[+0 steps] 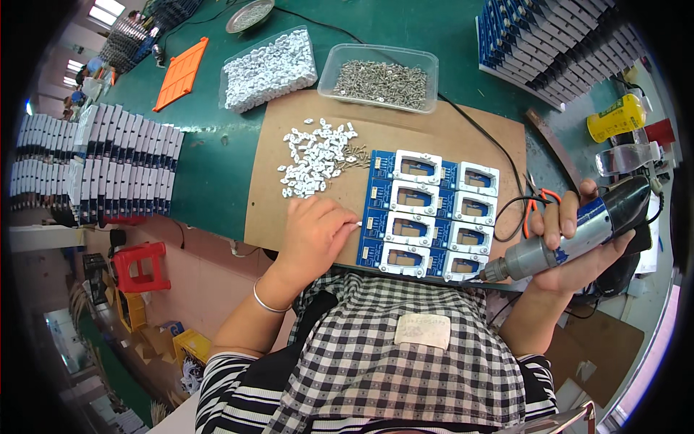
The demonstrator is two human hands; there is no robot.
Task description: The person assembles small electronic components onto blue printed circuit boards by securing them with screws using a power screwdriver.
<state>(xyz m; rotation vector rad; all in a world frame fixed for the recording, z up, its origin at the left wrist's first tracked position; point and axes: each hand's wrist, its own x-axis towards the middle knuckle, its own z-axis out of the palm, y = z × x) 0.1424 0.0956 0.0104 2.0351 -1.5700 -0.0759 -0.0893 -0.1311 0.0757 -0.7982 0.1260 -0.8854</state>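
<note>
My right hand (578,242) is clamped on the electric screwdriver (571,235), its tip at the blue circuit panel (426,213) on the brown board. My left hand (314,231) is curled beside the panel, seemingly pinching a small white piece. I think the bit could skid off and scratch the panel if it shifts.

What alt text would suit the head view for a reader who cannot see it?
A person's right hand holds an electric screwdriver beside a blue circuit board panel carrying white frames, while the left hand rests at the panel's left edge. Loose white clips lie on the brown board behind.
</note>
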